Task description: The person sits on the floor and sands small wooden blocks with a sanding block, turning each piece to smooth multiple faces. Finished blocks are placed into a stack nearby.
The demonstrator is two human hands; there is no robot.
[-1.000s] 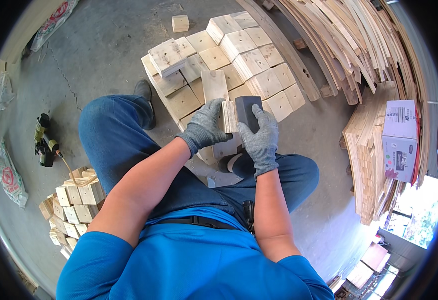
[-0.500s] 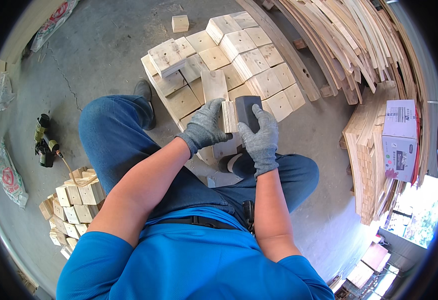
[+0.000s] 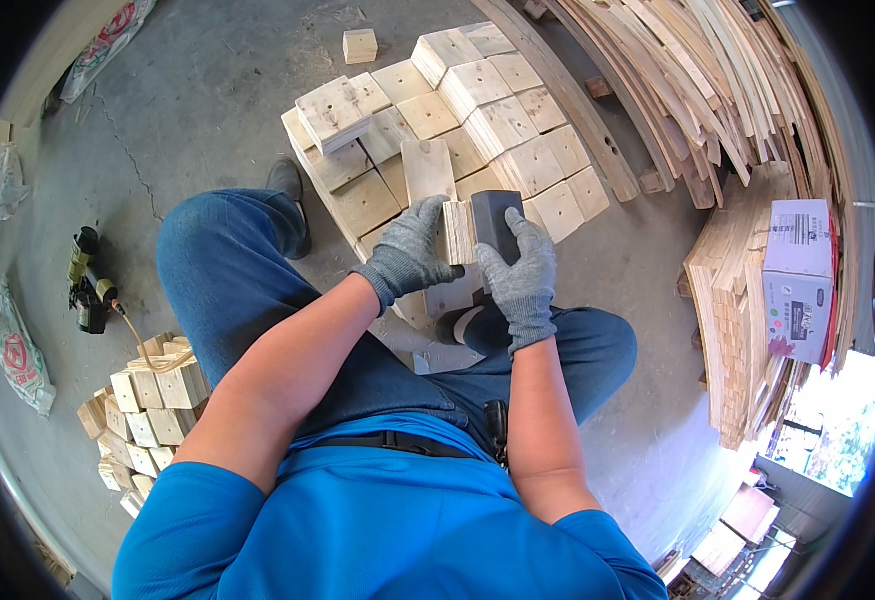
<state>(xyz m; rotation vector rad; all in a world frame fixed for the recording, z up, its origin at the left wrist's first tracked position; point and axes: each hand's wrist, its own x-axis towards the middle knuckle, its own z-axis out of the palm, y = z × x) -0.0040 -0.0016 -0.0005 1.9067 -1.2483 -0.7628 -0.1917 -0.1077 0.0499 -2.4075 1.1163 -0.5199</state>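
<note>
My left hand [image 3: 410, 250], in a grey knitted glove, is closed round a pale wooden block [image 3: 460, 234] with its edge turned up. My right hand [image 3: 524, 272], gloved alike, grips a dark grey rectangular block [image 3: 498, 222], which looks like a sanding block. The dark block lies against the right side of the wooden one. Beneath and beyond both hands, wooden blocks [image 3: 426, 117] with small holes stand packed in rows. One longer piece of wood [image 3: 428, 170] lies on the rows just past my left fingers.
A single block [image 3: 360, 46] sits apart on the floor. At left lie a nail gun [image 3: 86, 282] with a hose and a heap of blocks [image 3: 163, 410]. Long wooden strips [image 3: 678, 80] fill the far right, near a carton [image 3: 798, 280] on stacked timber [image 3: 723, 310].
The dark block has shifted very slightly to the right along the wooden block. Both hands keep their hold, and all else stays as it was.
</note>
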